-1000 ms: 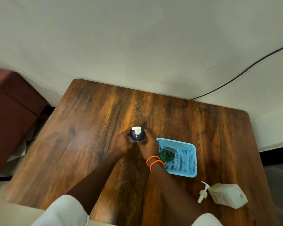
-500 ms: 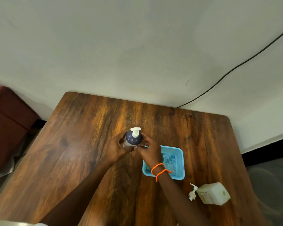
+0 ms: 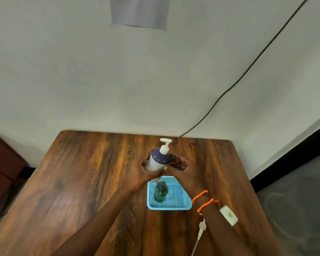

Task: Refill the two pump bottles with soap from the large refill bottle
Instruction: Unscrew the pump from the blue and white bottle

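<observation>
My left hand (image 3: 139, 172) grips a white pump bottle (image 3: 158, 159) with a dark blue shoulder and a white pump head, lifted and tilted above the far edge of the blue basket (image 3: 181, 202). My right hand (image 3: 185, 169) hovers just right of that bottle with loosely spread fingers and holds nothing. A green bottle (image 3: 160, 192) without a pump stands in the basket. A white jug-shaped bottle (image 3: 228, 215) lies at the right, partly hidden behind my right forearm. Near it a loose white pump with its tube (image 3: 201, 227) lies on the table.
The wooden table (image 3: 81, 172) stands against a pale wall. A black cable (image 3: 248, 69) runs down the wall to the table's back edge. A dark red piece of furniture (image 3: 2, 163) stands left of the table.
The bottle has risen off the table and tilted in my left hand. My right hand has come off it and moved a little to the right. The camera has tipped up.
</observation>
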